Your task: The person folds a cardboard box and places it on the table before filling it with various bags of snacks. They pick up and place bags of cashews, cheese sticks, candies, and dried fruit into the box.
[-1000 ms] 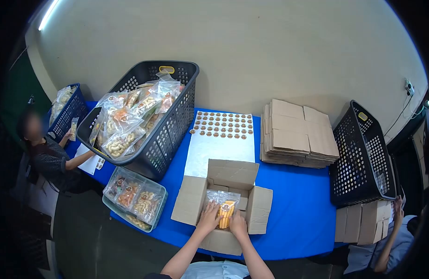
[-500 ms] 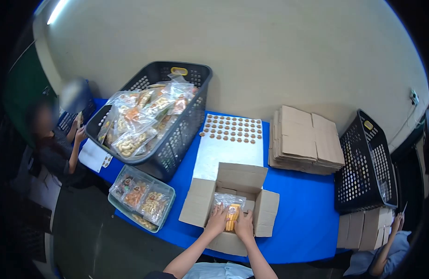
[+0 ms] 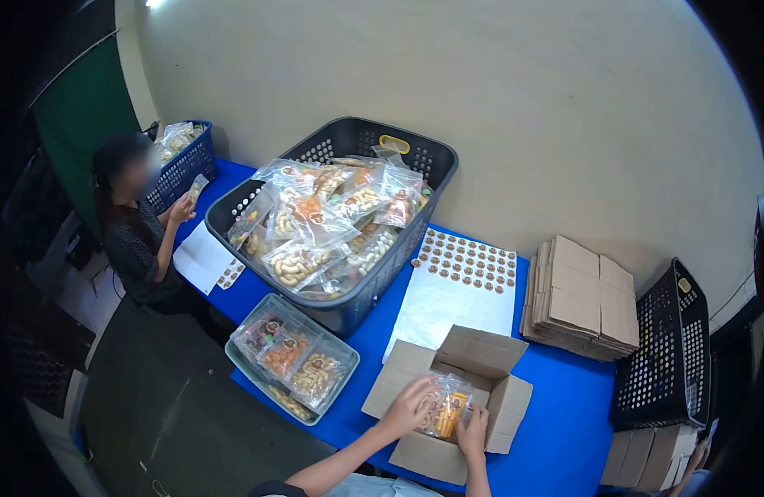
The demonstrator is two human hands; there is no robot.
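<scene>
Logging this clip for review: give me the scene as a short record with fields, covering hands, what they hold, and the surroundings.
left hand: on a clear snack bag, inside the open cardboard box
right hand: on the same bag, at its near edge
surface: blue table
left of box: shallow tray of snack bags
behind box: sticker sheet, large dark basket heaped with bags
right: stack of flat cartons, empty dark basket
others: a person at the far left end
</scene>
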